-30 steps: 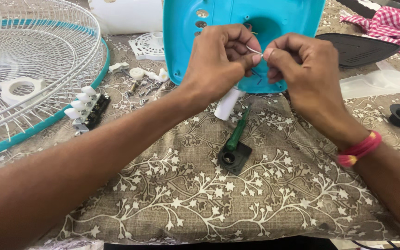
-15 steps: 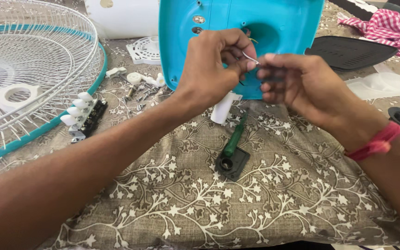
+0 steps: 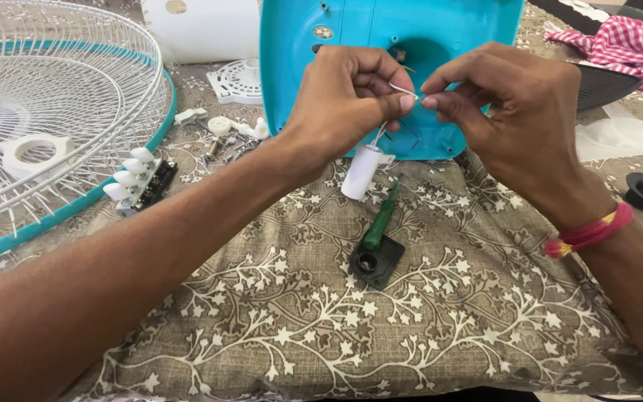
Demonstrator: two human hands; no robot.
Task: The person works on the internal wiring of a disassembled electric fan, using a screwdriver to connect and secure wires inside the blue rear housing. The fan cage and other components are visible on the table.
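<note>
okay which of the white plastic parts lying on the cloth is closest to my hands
The small white cylinder, apparently a capacitor, lying just below your left hand. The round white vented cover and white push-button switch block lie farther left, toward the fan grille.

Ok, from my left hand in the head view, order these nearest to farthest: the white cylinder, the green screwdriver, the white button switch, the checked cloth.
1. White cylinder, just below the left hand.
2. Green screwdriver, lower.
3. Button switch, far left.
4. Checked cloth, far right.

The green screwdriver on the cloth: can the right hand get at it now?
Probably yes: the green screwdriver lies uncovered below the right hand, but that hand first must release the thin wire.
</note>
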